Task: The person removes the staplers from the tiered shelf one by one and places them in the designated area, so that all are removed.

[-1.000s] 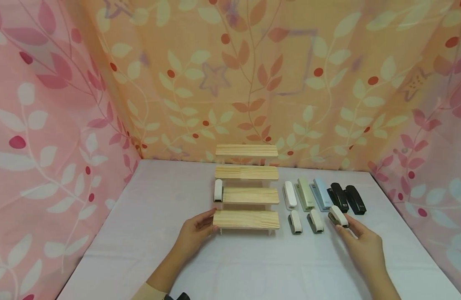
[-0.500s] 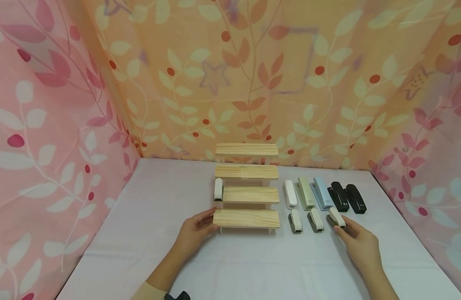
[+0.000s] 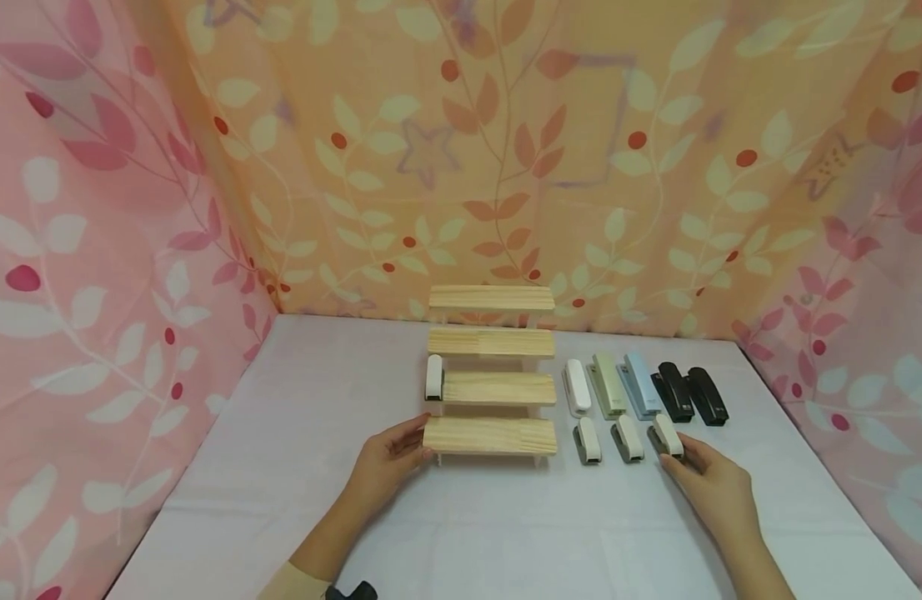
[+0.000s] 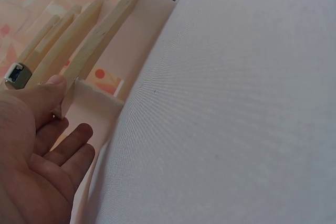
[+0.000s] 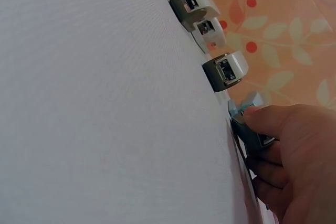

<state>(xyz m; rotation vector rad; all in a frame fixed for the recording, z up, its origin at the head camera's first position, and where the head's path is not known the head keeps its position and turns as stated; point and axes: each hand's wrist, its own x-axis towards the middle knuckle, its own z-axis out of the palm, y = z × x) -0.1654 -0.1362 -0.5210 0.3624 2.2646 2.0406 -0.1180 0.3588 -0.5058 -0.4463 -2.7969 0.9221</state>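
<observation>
My left hand (image 3: 389,467) pinches the left end of the front step of a four-tier wooden shelf (image 3: 491,436). In the left wrist view its thumb lies along the top of the board and the fingers curl below. At the other side my right hand (image 3: 716,486) pinches a small white stapler (image 3: 667,435) with a grey base, low over the table at the right end of the front row. Two matching small staplers (image 3: 589,441) (image 3: 628,439) stand left of it. Another white stapler (image 3: 434,377) sits on the second step's left end.
Behind the small ones stand a white stapler (image 3: 578,387), a green stapler (image 3: 608,385), a light blue stapler (image 3: 641,386) and two black staplers (image 3: 675,392) (image 3: 708,396). A white cloth covers the table (image 3: 551,533). Patterned curtains (image 3: 341,192) enclose the back and sides.
My right hand has brought the small white stapler slightly left and down, in line with the other two. My left hand keeps its hold on the shelf.
</observation>
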